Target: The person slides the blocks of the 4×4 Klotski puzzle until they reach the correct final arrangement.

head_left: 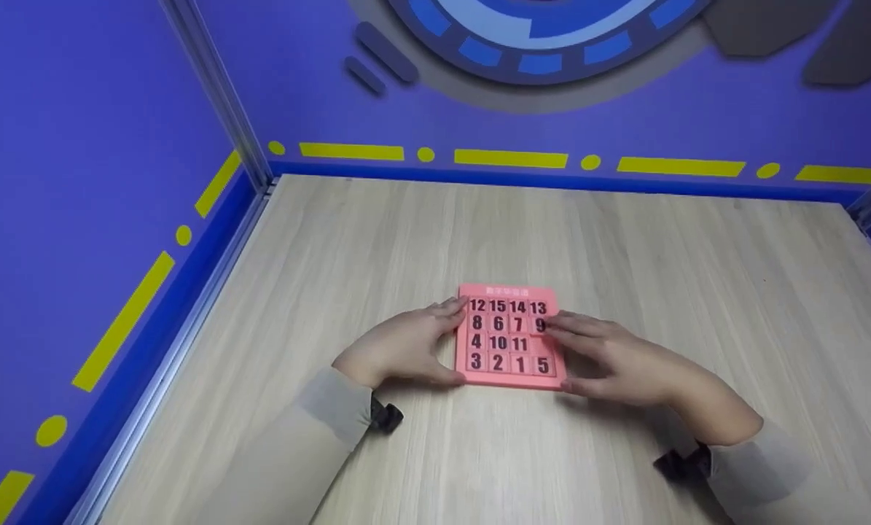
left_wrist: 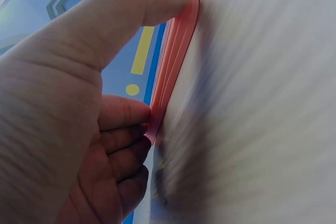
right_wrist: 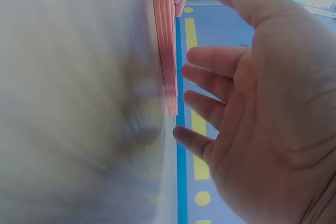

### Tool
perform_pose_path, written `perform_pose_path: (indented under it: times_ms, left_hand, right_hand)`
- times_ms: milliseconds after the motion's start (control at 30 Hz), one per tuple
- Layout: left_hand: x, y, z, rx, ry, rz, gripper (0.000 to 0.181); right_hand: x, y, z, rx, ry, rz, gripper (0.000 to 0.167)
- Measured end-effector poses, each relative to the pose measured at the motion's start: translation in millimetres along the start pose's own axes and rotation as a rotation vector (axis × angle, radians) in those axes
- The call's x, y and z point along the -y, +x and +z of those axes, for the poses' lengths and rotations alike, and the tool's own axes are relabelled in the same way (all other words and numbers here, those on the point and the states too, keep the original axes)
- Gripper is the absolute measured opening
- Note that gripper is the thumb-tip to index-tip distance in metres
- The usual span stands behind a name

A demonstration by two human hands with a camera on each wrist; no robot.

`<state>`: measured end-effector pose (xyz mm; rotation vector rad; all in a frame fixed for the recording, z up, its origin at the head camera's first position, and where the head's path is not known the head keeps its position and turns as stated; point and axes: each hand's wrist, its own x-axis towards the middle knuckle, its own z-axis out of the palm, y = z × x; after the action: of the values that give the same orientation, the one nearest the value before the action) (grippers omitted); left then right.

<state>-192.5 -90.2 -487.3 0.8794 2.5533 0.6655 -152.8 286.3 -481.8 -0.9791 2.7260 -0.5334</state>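
Observation:
A pink number sliding puzzle (head_left: 509,380) lies flat on the table, its black-numbered tiles facing up. The right end of its third row, just below the 9 tile (head_left: 541,326), has no tile. My left hand (head_left: 409,344) holds the puzzle's left side, thumb at the near corner and fingers farther up the edge; the left wrist view shows thumb and index fingertip against the pink side (left_wrist: 181,40). My right hand (head_left: 617,359) is at the right side, fingertips over the 9 tile's edge and thumb by the near corner. In the right wrist view its fingers (right_wrist: 210,80) are spread and loosely bent.
The puzzle rests on a light wood-grain table (head_left: 377,240). Blue panels with yellow markings (head_left: 512,158) stand behind and at the left, joined by a metal post (head_left: 220,80). Black straps (head_left: 385,417) sit at both wrists.

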Motion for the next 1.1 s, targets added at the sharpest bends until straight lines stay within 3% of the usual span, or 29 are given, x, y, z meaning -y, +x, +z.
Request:
perform_pose_path:
  times_ms: [200,733,1100]
  left_hand:
    - [1.6,-0.9,5.0,-0.003,-0.018,-0.018,0.112]
    - [1.0,-0.6,3.3,-0.004,-0.021,-0.035,0.113]
    - [0.5,1.9,0.9,0.001,-0.006,-0.022,0.112]
  right_hand:
    - [1,0.0,3,0.045,0.016,0.003,0.081]
    - [14,-1.7,-3,0.021,-0.007,-0.028,0.064]
    - [10,-4.1,-7,0.021,0.037,-0.063,0.055]
